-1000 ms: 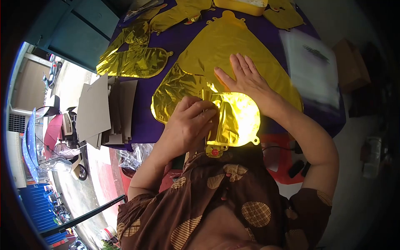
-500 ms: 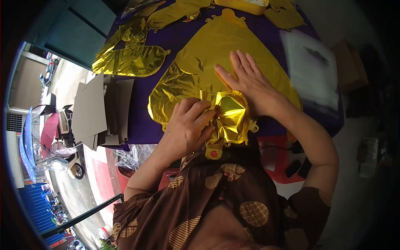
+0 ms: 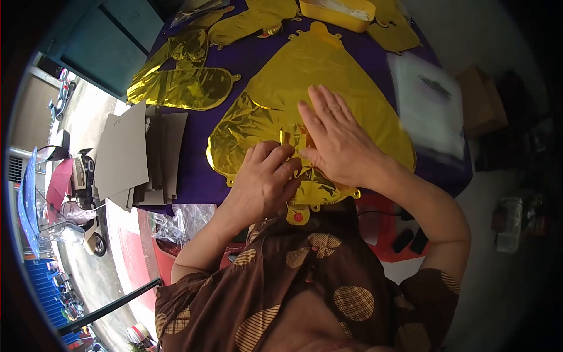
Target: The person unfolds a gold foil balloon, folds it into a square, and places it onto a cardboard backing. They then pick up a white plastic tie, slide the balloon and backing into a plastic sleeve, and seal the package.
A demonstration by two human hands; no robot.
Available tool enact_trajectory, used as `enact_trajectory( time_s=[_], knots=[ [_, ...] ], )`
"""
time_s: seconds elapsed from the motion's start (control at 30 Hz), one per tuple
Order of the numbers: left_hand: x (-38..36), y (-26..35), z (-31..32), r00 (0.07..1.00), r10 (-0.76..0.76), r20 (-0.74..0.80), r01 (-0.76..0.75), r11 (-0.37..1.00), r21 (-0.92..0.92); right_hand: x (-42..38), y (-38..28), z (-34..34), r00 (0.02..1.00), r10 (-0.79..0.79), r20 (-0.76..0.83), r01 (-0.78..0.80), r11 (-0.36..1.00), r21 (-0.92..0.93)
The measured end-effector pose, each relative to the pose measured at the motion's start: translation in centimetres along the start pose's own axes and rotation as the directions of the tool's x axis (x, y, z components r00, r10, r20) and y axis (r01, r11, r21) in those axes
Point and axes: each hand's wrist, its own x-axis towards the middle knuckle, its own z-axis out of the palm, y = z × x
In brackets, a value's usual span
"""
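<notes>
A large flat gold foil balloon point(image 3: 328, 70) lies on the purple cloth, its near part folded and crinkled. My left hand point(image 3: 267, 176) pinches a fold of the foil near the table's front edge. My right hand point(image 3: 340, 132) rests flat on the balloon, fingers stretched forward and its thumb side close to my left fingers. Below my hands a tab with a red mark point(image 3: 298, 216) hangs over the edge toward my lap. The foil under my right palm is hidden.
Grey cardboard sheets point(image 3: 126, 152) stand at the table's left. More gold foil balloons point(image 3: 193, 88) lie at the far left. A yellow tub point(image 3: 337, 17) sits at the back. Clear plastic sleeves point(image 3: 422, 111) lie at right, beside a brown cardboard box point(image 3: 482, 100).
My right hand has moved left and nearer, down onto the folded part, flattening the raised foil there. My left hand keeps its pinch. The view has shifted slightly.
</notes>
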Motion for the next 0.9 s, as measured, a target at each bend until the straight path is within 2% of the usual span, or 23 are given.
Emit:
enact_trajectory(
  time_s=[0.07, 0.17, 0.43, 0.53, 0.6, 0.67, 0.77, 0.87, 0.9],
  knots=[
    [0.0, 0.1, -0.1, 1.000, -0.004, 0.004, 0.004, 1.000, -0.008, 0.2, 0.3, 1.0, 1.000, 0.003, 0.011, -0.003, 0.999, -0.048],
    [-0.1, 0.0, 0.0, 1.000, -0.005, -0.004, 0.005, 1.000, -0.004, -0.3, 0.9, 2.1, 0.990, 0.064, 0.125, -0.053, 0.994, -0.094],
    [-0.3, -0.2, 0.0, 1.000, 0.000, -0.004, 0.000, 1.000, -0.031, -0.3, 0.9, 2.3, 0.975, 0.096, 0.202, -0.066, 0.986, -0.153],
    [-0.5, -1.0, -0.8, 0.980, -0.072, -0.184, 0.056, 0.994, -0.093, -0.2, 0.9, 2.1, 0.973, 0.101, 0.209, -0.078, 0.990, -0.117],
    [-0.6, -3.0, -1.2, 0.911, -0.197, -0.363, 0.230, 0.972, 0.052, -0.2, 0.8, 2.3, 0.972, 0.100, 0.214, -0.082, 0.992, -0.094],
    [-1.0, -5.6, -1.5, 0.901, -0.165, -0.401, 0.316, 0.883, 0.347, -0.2, 1.0, 2.4, 0.970, 0.098, 0.221, -0.077, 0.992, -0.102],
    [-0.4, -6.5, -2.5, 0.799, -0.511, -0.317, 0.601, 0.667, 0.440, -0.1, 1.0, 2.4, 0.970, 0.097, 0.224, -0.073, 0.991, -0.110],
    [0.5, -6.8, -2.3, 0.796, -0.499, -0.344, 0.604, 0.614, 0.508, -0.1, 1.0, 2.4, 0.971, 0.095, 0.220, -0.069, 0.990, -0.120],
    [0.8, -6.9, -2.4, 0.784, -0.536, -0.313, 0.616, 0.610, 0.499, -0.2, 1.0, 2.4, 0.974, 0.092, 0.206, -0.068, 0.990, -0.121]
  ],
)
